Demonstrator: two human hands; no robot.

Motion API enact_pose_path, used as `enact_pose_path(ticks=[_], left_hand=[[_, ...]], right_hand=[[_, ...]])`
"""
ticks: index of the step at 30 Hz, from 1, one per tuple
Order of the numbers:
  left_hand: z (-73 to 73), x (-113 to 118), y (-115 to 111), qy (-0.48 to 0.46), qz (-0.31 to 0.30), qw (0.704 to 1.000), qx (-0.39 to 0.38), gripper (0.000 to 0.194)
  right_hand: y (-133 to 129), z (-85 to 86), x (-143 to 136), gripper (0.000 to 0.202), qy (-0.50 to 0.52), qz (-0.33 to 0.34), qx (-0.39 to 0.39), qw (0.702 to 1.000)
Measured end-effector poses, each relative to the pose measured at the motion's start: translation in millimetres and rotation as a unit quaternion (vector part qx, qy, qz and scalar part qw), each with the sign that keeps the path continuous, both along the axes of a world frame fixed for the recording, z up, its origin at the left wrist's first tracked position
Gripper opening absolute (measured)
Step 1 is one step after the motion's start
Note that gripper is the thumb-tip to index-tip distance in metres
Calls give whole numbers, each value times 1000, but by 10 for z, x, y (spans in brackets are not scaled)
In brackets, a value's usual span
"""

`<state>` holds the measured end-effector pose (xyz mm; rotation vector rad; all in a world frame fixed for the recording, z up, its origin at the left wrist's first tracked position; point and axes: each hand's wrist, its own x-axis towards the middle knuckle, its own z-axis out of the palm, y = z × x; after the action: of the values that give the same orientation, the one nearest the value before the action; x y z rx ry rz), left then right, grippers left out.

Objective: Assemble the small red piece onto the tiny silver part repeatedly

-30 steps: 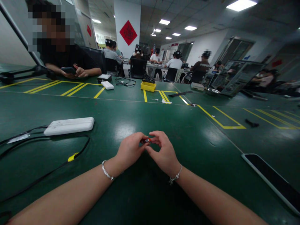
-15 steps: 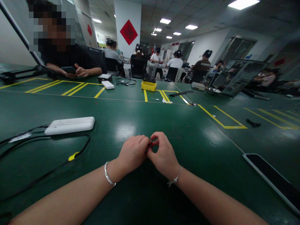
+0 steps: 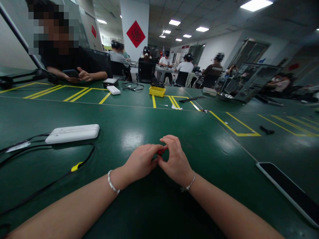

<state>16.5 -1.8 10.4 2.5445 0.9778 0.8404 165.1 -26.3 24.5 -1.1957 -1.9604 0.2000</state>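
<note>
Just above the green table [image 3: 129, 116], my two hands meet at the fingertips around a small red object [image 3: 160, 152], which is mostly covered by the fingers. My left hand [image 3: 142, 162] has its fingers bent together on the object's left side, the back of the hand facing up. My right hand [image 3: 175, 161] curls its thumb and forefinger toward the object from the right. What exactly the red object is cannot be made out. Each wrist wears a silvery bracelet.
A white power bank [image 3: 73, 133] with black cables [image 3: 59, 176] lies at left, a phone [image 3: 286, 191] at right. Farther back are a yellow bin [image 3: 157, 91], a white box [image 3: 113, 90] and a metal frame [image 3: 249, 81]. A person [image 3: 72, 63] sits across at left, holding a phone.
The fingers of my right hand have lifted and opened slightly, and more of the red object shows between the hands. The view has shifted slightly.
</note>
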Motion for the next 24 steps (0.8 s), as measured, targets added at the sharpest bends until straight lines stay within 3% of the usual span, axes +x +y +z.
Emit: enact_pose_path(ticks=[5,11,19,24], left_hand=[[-8,-9,17,-19,-5,999,-32,37],[-36,-13,52,-26,26,997,-72,20],[-9,-8,52,-76,-4,984,-159,19],[-12,-9,75,-100,-11,972,-213,16]], right_hand=[[28,-8,65,53,3,35,-27,999],[65,-47,97,54,86,78,-84,990],[99,-98,120,53,139,88,-134,977],[131,-121,127,43,164,101,-192,962]])
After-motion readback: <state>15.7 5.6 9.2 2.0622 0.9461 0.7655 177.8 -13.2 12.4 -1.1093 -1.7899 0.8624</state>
